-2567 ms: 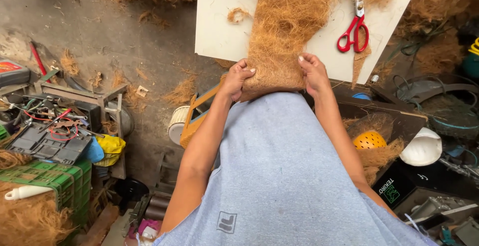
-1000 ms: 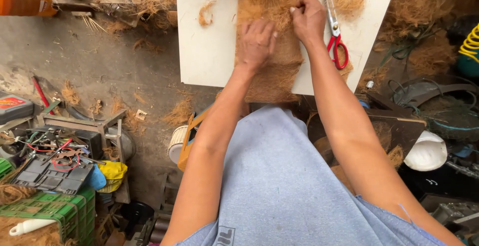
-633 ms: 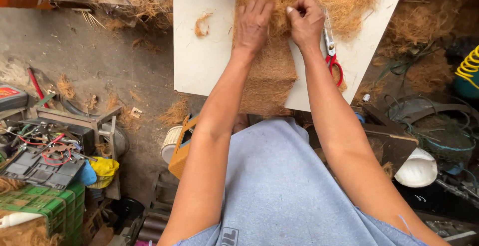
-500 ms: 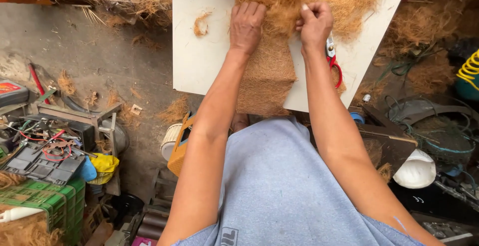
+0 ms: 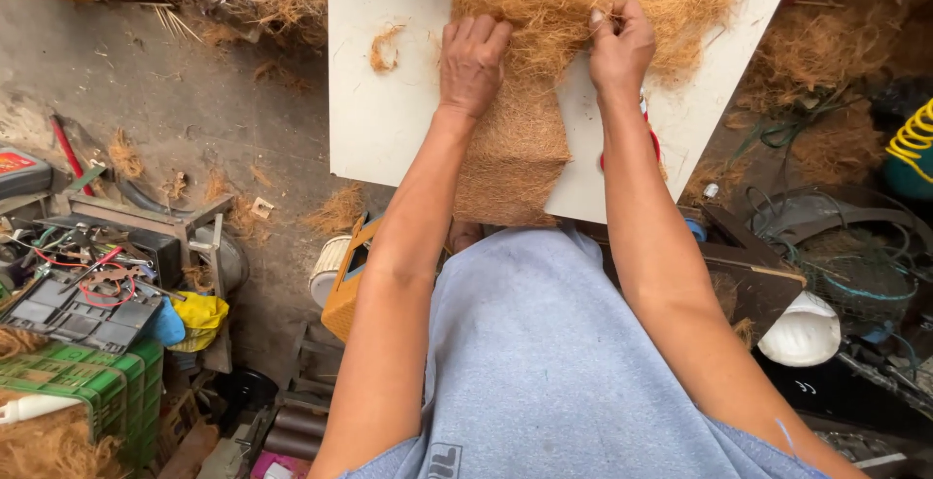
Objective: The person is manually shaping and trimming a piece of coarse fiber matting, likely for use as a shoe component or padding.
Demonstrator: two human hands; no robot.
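A brown coconut-fibre mat (image 5: 520, 149) lies on a white board (image 5: 389, 100) and hangs over its near edge. My left hand (image 5: 471, 61) presses flat on the mat with curled fingers. My right hand (image 5: 620, 47) pinches loose fibres at the mat's right side. Red-handled scissors (image 5: 649, 139) lie on the board, mostly hidden under my right forearm. A small tuft of fibre (image 5: 384, 47) lies on the board left of my left hand.
A grey concrete floor (image 5: 146, 100) at the left carries fibre scraps. A tray of tools and wires (image 5: 78, 285) and a green crate (image 5: 87, 382) stand at the lower left. Fibre piles (image 5: 826, 51), cables and a white bowl (image 5: 802, 328) crowd the right.
Both hands have moved from the mat's near edge up the board onto its far part. The right hand now pinches fibres and its forearm covers the scissors.
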